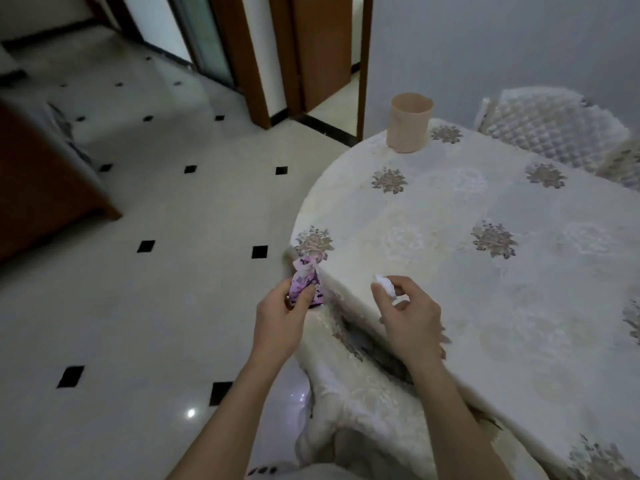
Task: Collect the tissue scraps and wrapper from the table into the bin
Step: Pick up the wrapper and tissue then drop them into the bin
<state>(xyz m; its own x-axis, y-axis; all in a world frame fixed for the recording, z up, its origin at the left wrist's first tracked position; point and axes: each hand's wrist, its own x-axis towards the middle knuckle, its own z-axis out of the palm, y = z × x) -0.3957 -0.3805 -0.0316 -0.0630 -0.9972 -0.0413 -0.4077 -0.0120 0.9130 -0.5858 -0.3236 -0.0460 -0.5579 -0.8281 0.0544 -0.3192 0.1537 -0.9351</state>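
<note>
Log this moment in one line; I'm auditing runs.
left hand: holds wrapper | right hand: holds tissue | bin: on table

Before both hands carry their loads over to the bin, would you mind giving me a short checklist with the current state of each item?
1. Wrapper held in the left hand: ok, fingers closed around the pink wrapper.
2. Tissue scraps held in the right hand: ok, white tissue pinched at the fingertips.
3. Bin upright with its mouth open: ok, it stands at the table's far edge.
4. Path across the tablecloth to the bin free: ok, nothing lies between.
5. No scraps left on the table: ok for the visible part; the near right area is out of frame.
6. Room inside the bin: cannot tell.
</note>
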